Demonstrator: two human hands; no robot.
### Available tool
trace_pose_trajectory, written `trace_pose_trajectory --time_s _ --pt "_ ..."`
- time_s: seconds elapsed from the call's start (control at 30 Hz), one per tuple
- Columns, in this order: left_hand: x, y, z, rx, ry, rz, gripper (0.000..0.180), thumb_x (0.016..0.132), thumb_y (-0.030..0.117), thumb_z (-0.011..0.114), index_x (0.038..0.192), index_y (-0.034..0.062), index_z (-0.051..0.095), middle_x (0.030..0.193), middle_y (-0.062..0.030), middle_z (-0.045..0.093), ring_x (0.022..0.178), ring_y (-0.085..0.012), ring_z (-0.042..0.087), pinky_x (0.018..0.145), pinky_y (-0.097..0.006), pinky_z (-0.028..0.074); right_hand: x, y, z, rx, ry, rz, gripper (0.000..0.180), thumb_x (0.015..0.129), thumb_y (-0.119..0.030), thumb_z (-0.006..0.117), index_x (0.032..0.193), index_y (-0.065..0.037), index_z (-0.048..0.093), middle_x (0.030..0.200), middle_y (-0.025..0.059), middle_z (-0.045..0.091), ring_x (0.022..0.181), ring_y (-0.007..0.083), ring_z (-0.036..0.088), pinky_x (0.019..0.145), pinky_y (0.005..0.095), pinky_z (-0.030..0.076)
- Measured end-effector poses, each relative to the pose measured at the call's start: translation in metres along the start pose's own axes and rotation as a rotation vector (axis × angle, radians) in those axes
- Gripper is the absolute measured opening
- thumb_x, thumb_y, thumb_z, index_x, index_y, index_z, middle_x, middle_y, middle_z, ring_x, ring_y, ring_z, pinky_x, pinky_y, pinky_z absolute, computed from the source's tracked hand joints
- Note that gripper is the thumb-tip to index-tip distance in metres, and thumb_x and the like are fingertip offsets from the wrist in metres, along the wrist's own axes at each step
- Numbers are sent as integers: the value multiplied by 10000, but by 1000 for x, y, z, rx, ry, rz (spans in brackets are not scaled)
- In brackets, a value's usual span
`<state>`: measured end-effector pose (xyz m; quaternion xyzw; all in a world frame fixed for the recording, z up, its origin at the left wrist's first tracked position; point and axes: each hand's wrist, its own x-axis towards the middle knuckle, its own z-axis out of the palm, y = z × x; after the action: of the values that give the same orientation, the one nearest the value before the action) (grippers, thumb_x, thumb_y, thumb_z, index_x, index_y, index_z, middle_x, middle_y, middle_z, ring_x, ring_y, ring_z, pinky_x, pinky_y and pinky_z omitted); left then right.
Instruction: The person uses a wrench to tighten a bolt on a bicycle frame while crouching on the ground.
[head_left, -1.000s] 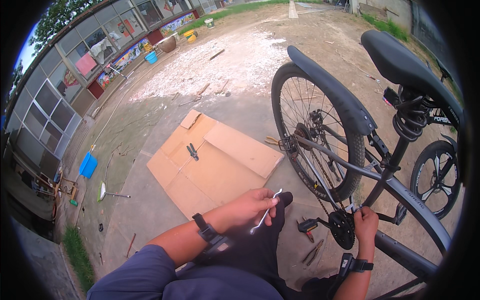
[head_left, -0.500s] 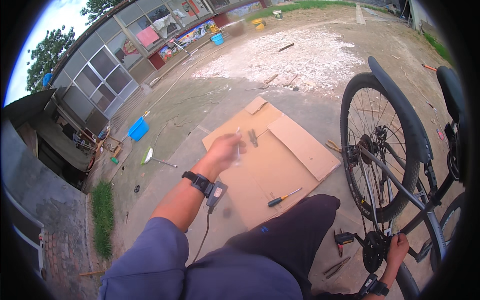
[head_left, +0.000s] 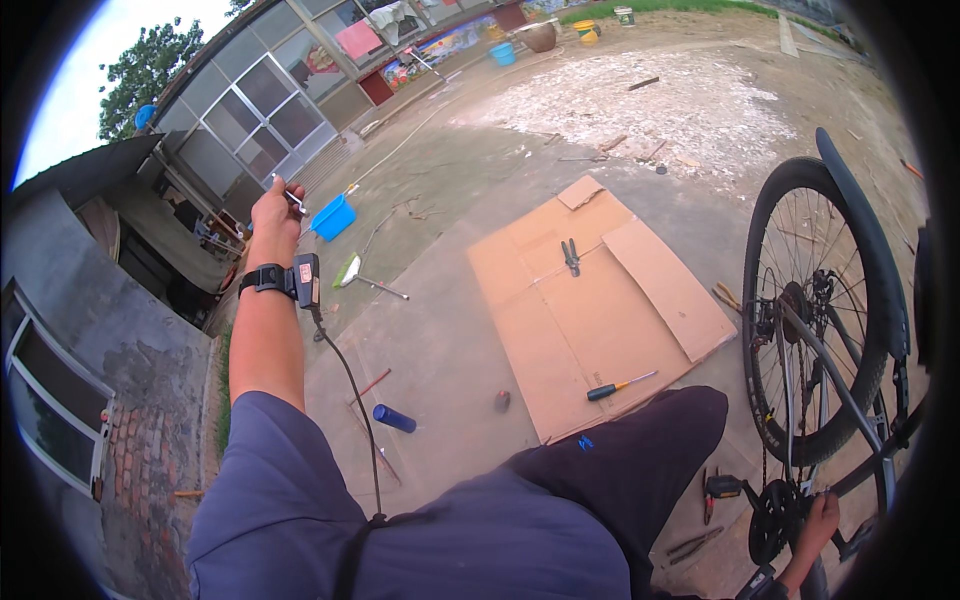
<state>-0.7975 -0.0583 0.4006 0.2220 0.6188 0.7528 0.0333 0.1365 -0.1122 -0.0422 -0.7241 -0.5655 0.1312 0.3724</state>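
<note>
My left hand (head_left: 274, 212) is raised at the far left, its fingers closed on a thin silvery rod (head_left: 297, 204) whose exact kind I cannot make out. At the lower right, my right hand (head_left: 822, 522) is closed beside the chainring (head_left: 771, 521) of a bicycle (head_left: 836, 372); something tiny and shiny shows at its fingertips. The pedal (head_left: 723, 486) sticks out to the left of the chainring. On a flattened cardboard sheet (head_left: 545, 318) lie dark-handled pliers (head_left: 570, 257) and a screwdriver (head_left: 621, 386) with a black and yellow handle.
More pliers (head_left: 694, 546) lie on the concrete near the pedal, and a tool with tan handles (head_left: 727, 297) rests by the rear wheel. A dark blue cylinder (head_left: 394, 418) lies left of my legs. Beyond are a blue basin (head_left: 333, 217) and a green-white broom (head_left: 349, 270).
My left hand has swung leftward and away from above the cardboard, still holding the silvery rod. My view has turned left. The right hand stays by the chainring.
</note>
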Motion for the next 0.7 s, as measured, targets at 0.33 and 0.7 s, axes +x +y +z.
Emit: trace_pose_trajectory --time_s 0.33,0.7 --pt "-134 -113 77 162 -489 -344 245 1013 259 615 1088 27 593 854 -81 666 661 -170 640 497 -270 417 1 -23 0 8 8 62 262 924 -126 538 746 8 400 638 96 336 624 151 340 560 363 326" --pt "-414 -175 173 246 -1458 -875 354 1046 297 554 1259 17 519 881 -77 642 643 -137 629 477 -244 427 -3 -39 1 32 39 106 269 894 -88 547 710 16 380 616 109 345 602 155 352 544 372 324"
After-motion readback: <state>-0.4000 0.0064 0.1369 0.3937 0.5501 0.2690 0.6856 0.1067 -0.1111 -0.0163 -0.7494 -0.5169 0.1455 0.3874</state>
